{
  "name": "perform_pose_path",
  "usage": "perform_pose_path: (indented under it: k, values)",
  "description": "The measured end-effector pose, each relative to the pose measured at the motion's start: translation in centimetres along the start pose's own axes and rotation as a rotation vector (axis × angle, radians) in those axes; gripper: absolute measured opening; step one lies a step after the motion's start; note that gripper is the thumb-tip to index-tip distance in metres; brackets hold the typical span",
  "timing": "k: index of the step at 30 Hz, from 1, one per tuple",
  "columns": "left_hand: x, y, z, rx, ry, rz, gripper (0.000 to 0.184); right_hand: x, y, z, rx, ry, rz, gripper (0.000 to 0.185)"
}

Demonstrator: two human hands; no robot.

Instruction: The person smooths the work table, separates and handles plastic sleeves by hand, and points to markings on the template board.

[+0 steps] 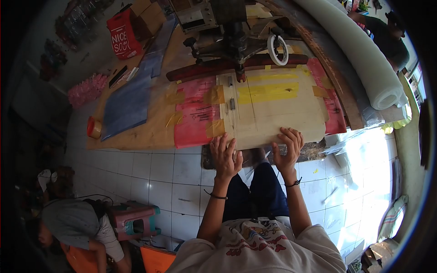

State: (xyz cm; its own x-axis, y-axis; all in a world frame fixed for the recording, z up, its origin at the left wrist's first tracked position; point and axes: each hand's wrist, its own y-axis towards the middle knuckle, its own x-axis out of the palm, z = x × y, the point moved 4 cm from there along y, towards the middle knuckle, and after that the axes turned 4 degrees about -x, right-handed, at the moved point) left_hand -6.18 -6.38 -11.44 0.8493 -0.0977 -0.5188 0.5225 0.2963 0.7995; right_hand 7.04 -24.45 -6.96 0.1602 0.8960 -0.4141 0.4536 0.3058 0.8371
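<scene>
My left hand (pixel 224 157) rests at the front edge of a beige board (pixel 268 120), its fingers spread over the edge beside a red taped strip (pixel 195 116). To its right, my right hand (pixel 287 150) lies on the same edge with fingers apart. Neither hand holds anything that I can see. Yellow tape (pixel 268 93) crosses the board, and two small metal pieces sit along its left side. Another red taped strip (pixel 334 111) borders the right side. Above the board's far edge hangs a machine's long dark-red bar (pixel 195 70), with a white ring (pixel 277 50) at its right.
Blue plastic sheets (pixel 129 104) and a tape roll (pixel 94 127) lie on the table's left. A thick white foam roll (pixel 359 54) runs along the right. One person (pixel 75 223) bends near a stool (pixel 134 222) at lower left; another person (pixel 387 38) is at upper right.
</scene>
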Motion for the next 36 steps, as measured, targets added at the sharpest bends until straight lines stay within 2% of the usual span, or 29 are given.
perform_pose_path:
  k: [21,26,29,33,36]
  values:
    - [0.2,0.0,0.3,-0.023,-0.013,0.019,0.053,0.2,-0.2,0.1,0.014,0.004,-0.005,0.026]
    - [0.2,0.1,0.0,-0.008,-0.008,0.025,0.05,0.5,-0.6,0.7,0.002,0.003,0.015,0.031]
    - [-0.9,0.8,1.7,-0.097,0.073,0.009,0.048,0.3,-0.4,0.4,0.007,0.007,0.014,0.03]
    - [-3.5,5.1,3.6,-0.181,0.006,-0.006,0.046,0.1,-0.5,0.6,0.007,0.007,0.001,0.026]
    - [-4.0,9.6,3.1,-0.206,-0.094,-0.133,0.044,-0.8,1.3,-0.7,0.055,-0.013,0.005,0.024]
